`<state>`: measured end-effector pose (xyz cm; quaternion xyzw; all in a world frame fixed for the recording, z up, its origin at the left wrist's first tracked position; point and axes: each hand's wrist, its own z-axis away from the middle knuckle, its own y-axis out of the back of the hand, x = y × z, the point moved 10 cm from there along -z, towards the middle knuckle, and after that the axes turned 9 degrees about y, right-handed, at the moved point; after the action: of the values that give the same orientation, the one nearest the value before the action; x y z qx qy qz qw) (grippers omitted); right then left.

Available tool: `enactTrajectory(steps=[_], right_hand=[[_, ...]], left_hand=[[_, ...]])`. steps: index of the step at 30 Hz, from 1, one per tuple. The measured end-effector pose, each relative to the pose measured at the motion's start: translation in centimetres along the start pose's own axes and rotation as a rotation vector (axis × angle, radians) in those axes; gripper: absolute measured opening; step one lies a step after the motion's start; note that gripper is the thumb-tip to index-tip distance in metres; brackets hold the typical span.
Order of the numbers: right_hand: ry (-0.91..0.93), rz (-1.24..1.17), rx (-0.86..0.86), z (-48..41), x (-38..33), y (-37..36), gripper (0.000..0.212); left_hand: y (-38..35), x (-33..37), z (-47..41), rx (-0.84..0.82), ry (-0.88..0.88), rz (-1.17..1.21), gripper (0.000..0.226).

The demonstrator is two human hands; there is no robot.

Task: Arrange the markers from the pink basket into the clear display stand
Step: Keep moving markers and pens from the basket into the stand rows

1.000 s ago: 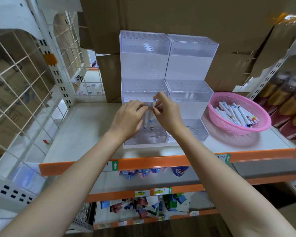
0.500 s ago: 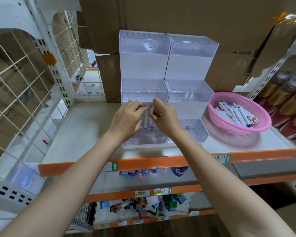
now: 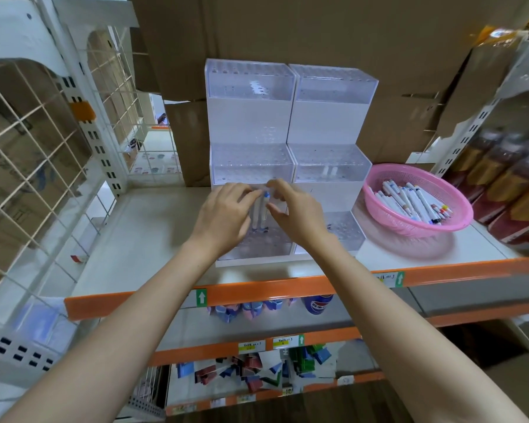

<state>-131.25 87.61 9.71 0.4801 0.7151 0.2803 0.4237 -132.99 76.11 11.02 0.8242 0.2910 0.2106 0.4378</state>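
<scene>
Right hand [image 3: 297,215]: fingertips and thumb pinch a blue-capped marker [image 3: 266,206] high on the barrel, just under the cap. The marker stands upright, its foot down in the lowest tier of the stand [image 3: 248,123], straight below the fingertips.

Left hand [image 3: 223,215]: fingers curled, tips in at the same spot. A second marker [image 3: 256,216] stands there, close beside the first. I cannot tell whether this hand grips it or only steadies it.

Basket [image 3: 416,228] sits on the shelf [image 3: 141,239], well off to the right of the right hand, with a heap of spares [image 3: 409,206] lying in it. Most holes look unfilled, so I judge the job early.

Handling, my read:
- The marker is light, with a stiff, smooth plastic barrel that is likely a bit slippery.
- Take it on the barrel below the cap, since the cap might pull off.
- Keep it vertical so the foot finds its hole; a tilt would jam it against the rim.
- No force is needed, as the stand looks light and could slide if shoved sideways.
</scene>
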Motion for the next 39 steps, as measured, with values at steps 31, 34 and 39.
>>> enactTrajectory(steps=[31, 34, 39], right_hand=[[-0.381, 0.32, -0.139, 10.7, 26.3, 14.9, 0.04], [-0.417, 0.294, -0.208, 10.7, 29.7, 14.8, 0.043], [-0.474, 0.221, -0.322, 9.9, 33.7, 13.1, 0.043]], left_hand=[[-13.7, 27.4, -12.8, -0.26, -0.178, 0.105, 0.031], [-16.4, 28.2, -14.7, -0.339, -0.093, 0.039, 0.029], [-21.4, 27.1, -16.9, -0.57, 0.136, 0.029, 0.028]])
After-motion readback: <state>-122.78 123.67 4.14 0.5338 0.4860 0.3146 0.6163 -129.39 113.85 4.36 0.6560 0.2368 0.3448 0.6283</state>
